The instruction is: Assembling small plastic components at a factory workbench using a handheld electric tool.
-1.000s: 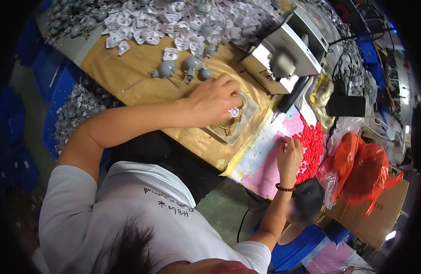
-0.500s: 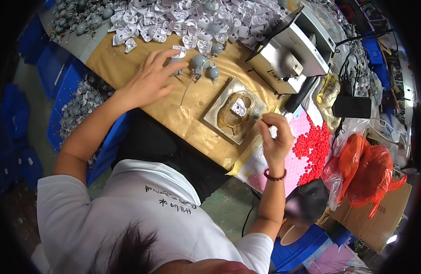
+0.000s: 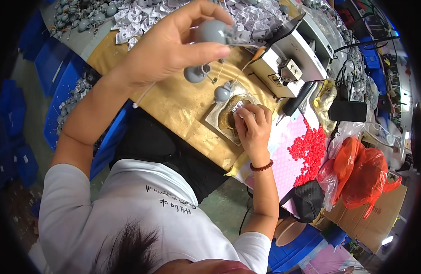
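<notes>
Raised high above the table, my left hand (image 3: 167, 52) grips a grey ball (image 3: 212, 33) between thumb and fingers, with thin wires trailing from it. Below it are another grey ball with an open neck (image 3: 197, 74) and a smaller grey ball (image 3: 222, 94) near a cable; whether these hang or rest on the table I cannot tell. A square metal fixture (image 3: 214, 116) with a rounded brownish hollow lies on the table. In that hollow sits a small white plastic piece (image 3: 238, 105), and my right hand (image 3: 254, 125) pinches at its edge, its fingertips partly hidden.
White plastic pieces (image 3: 142, 20) are heaped at the back, beside grey balls (image 3: 85, 23). A white boxy machine (image 3: 277, 71) stands right of the fixture. Small red parts (image 3: 309, 148) cover a pink sheet. A blue bin (image 3: 59, 107) of grey parts sits left of the table.
My left hand has risen from the tabletop with the grey ball and its wires. My right hand has moved left onto the white plastic piece in the fixture.
</notes>
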`<state>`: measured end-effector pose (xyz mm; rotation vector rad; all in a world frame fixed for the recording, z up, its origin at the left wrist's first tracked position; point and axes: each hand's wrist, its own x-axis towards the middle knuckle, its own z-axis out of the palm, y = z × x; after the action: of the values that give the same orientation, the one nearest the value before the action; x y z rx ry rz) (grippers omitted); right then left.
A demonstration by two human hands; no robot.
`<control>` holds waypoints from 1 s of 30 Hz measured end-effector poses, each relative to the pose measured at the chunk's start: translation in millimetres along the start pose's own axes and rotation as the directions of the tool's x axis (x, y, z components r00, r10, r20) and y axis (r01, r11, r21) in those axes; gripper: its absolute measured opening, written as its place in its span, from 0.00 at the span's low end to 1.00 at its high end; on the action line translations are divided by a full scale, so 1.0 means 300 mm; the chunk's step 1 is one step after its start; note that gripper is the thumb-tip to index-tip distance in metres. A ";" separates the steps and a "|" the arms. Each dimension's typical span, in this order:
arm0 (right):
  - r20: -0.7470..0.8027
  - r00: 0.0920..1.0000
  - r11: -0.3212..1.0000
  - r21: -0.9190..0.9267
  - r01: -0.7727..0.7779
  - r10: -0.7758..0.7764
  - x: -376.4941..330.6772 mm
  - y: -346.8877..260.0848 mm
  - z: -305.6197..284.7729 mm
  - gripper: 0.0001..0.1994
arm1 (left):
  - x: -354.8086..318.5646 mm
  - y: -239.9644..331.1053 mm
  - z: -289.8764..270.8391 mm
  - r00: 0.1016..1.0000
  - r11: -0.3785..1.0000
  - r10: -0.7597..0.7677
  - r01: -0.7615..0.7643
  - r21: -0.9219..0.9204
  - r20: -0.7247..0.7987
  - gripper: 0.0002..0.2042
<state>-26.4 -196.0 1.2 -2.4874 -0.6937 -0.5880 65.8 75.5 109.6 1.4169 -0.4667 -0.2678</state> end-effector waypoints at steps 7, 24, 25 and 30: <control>-0.121 0.960 0.947 0.236 -0.220 0.253 -0.007 0.011 -0.046 0.19 | 0.072 -0.093 0.026 0.966 0.843 0.257 -0.217 0.492 -0.014 0.21; 0.349 0.764 0.194 0.833 -0.519 0.543 0.081 -0.125 -0.267 0.12 | -0.074 -0.110 0.183 0.934 0.942 -0.239 0.157 0.296 0.266 0.17; 0.361 0.755 0.300 0.757 -0.580 0.547 0.069 -0.127 -0.257 0.11 | -0.093 -0.136 0.191 0.892 0.926 -0.306 0.197 0.323 0.332 0.17; 0.159 0.965 0.954 0.184 -0.235 0.207 0.016 -0.082 -0.121 0.13 | -0.153 -0.221 0.221 0.891 0.896 -0.302 0.144 0.420 0.340 0.18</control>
<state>-46.4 -196.0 40.6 -2.3868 -0.4864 -0.2511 1.1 28.0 43.1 1.8170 -0.7155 -0.6973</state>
